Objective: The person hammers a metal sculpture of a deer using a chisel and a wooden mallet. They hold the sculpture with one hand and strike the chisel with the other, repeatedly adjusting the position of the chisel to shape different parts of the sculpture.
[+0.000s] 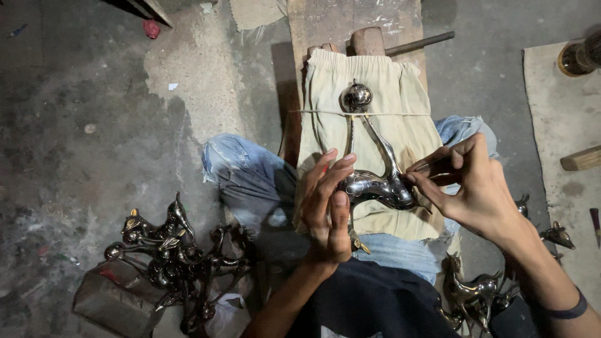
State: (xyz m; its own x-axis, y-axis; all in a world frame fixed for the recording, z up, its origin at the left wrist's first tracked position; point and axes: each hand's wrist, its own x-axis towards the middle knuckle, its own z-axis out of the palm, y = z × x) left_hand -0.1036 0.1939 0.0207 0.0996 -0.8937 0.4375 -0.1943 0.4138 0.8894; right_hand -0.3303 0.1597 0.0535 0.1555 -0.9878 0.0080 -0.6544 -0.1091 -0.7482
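Observation:
A shiny metal animal figurine (pixel 374 181) with long legs and a ball at the top lies on a beige cloth pad (pixel 400 112), tied down by a string. My left hand (pixel 327 206) presses on the figurine's body from the left, fingers spread flat. My right hand (pixel 471 184) pinches a thin engraving tool (pixel 424 168), whose tip touches the body's right side.
A heap of similar dark metal figurines (pixel 172 250) lies on the concrete floor to the left, and more figurines (pixel 476 291) sit to the lower right. A wooden plank (pixel 350 25) with a metal rod (pixel 419 42) sits beyond the pad. A mat (pixel 563 125) lies at the right.

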